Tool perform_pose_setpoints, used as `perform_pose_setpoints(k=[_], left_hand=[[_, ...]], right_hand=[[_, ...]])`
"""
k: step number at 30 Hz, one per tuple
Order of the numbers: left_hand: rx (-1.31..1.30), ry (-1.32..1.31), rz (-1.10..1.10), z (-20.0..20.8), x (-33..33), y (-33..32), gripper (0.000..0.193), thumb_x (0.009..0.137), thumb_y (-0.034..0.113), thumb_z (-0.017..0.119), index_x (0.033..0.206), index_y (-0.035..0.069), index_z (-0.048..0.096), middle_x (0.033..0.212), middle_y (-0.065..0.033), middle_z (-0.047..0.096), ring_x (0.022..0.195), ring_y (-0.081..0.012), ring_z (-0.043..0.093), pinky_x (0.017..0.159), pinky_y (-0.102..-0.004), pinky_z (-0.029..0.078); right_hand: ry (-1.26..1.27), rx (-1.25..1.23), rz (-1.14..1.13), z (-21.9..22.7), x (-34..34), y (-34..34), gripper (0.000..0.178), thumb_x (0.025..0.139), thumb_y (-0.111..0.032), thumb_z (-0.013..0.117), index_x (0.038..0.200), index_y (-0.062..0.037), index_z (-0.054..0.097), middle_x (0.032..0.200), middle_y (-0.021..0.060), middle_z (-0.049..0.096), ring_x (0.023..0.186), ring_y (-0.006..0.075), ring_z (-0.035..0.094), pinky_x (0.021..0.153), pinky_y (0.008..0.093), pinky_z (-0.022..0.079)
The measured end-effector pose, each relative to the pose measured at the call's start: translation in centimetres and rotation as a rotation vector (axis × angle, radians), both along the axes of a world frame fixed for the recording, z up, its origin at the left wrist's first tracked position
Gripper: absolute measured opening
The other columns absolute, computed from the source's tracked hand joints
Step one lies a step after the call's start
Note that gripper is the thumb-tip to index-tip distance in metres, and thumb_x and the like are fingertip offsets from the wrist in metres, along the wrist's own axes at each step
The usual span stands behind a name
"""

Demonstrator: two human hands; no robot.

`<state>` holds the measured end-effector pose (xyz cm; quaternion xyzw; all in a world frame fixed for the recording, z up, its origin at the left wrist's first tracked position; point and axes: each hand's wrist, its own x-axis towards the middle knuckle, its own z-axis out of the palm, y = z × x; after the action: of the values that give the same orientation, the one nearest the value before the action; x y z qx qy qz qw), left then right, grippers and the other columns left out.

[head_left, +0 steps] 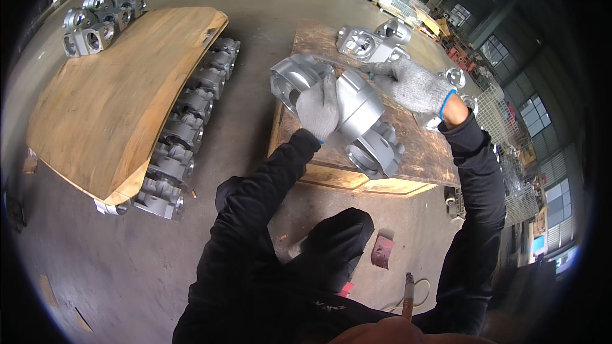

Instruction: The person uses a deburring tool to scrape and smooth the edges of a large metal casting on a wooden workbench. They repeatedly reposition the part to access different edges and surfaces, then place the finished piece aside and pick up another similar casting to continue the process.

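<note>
A large silver metal casting (358,105) with rounded, hollow ends is tilted above the near part of a wooden worktop (417,146). My left hand (319,108), in a grey glove, wraps round its narrower middle, thumb on top. At the casting's far side, my right hand (411,84), gloved in grey with a blue cuff, is closed round the end of a slim grey tool (341,60), perhaps a file. The tool reaches leftward along the casting's upper edge; its exact kind is unclear. Beneath the casting, another silver part (377,151) shows at the worktop's front edge.
More silver castings (373,41) stand at the worktop's far end. On the left, a plywood-topped stack (127,89) carries several castings (95,19), with rows of others (185,121) under its board. Wire cages (510,140) line the right. A dark red piece (382,251) lies on the floor.
</note>
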<state>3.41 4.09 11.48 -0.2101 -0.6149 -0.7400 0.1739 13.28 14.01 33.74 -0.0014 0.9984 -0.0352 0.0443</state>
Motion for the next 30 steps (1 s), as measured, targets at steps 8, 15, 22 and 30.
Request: perform_pose_setpoints(k=[8, 15, 22, 30], left_hand=[[-0.245, -0.047, -0.067, 2.2, -1.6, 2.4, 0.07, 0.111, 0.048, 0.023, 0.09, 0.002, 0.071, 0.084, -0.0276, 0.069, 0.087, -0.0514, 0.065, 0.081, -0.06, 0.05], [-0.399, -0.112, -0.048, 4.2, -2.7, 4.8, 0.07, 0.11, 0.048, 0.024, 0.092, 0.004, 0.076, 0.088, -0.0273, 0.072, 0.091, -0.0498, 0.068, 0.086, -0.059, 0.052], [-0.408, -0.151, -0.098, 4.9, -4.1, 7.0, 0.076, 0.111, 0.05, 0.021, 0.085, 0.001, 0.074, 0.088, -0.0282, 0.071, 0.092, -0.0504, 0.067, 0.087, -0.0602, 0.05], [-0.261, -0.084, -0.348, 0.6, -4.0, 2.0, 0.043, 0.109, 0.042, 0.048, 0.124, 0.005, 0.062, 0.095, -0.0253, 0.071, 0.094, -0.0468, 0.069, 0.085, -0.0517, 0.052]], right_hand=[[0.088, 0.225, -0.002, -0.3, -1.9, 0.8, 0.04, 0.094, -0.016, 0.052, 0.127, -0.0132, 0.075, 0.093, 0.021, 0.074, 0.086, 0.0351, 0.072, 0.082, 0.0442, 0.057], [0.037, 0.11, -0.068, -0.3, -3.7, 3.4, 0.039, 0.097, -0.014, 0.053, 0.13, -0.0061, 0.072, 0.081, 0.0179, 0.073, 0.073, 0.0256, 0.069, 0.073, 0.0435, 0.054], [-0.046, 0.301, -0.207, 0.2, -5.1, 3.4, 0.043, 0.091, -0.018, 0.057, 0.131, -0.0118, 0.071, 0.091, 0.0253, 0.072, 0.085, 0.0396, 0.07, 0.08, 0.0469, 0.055], [0.142, 0.666, -0.059, -2.5, -3.7, 4.2, 0.041, 0.088, -0.017, 0.061, 0.126, -0.0167, 0.075, 0.094, 0.0202, 0.075, 0.09, 0.0383, 0.072, 0.081, 0.0474, 0.057]])
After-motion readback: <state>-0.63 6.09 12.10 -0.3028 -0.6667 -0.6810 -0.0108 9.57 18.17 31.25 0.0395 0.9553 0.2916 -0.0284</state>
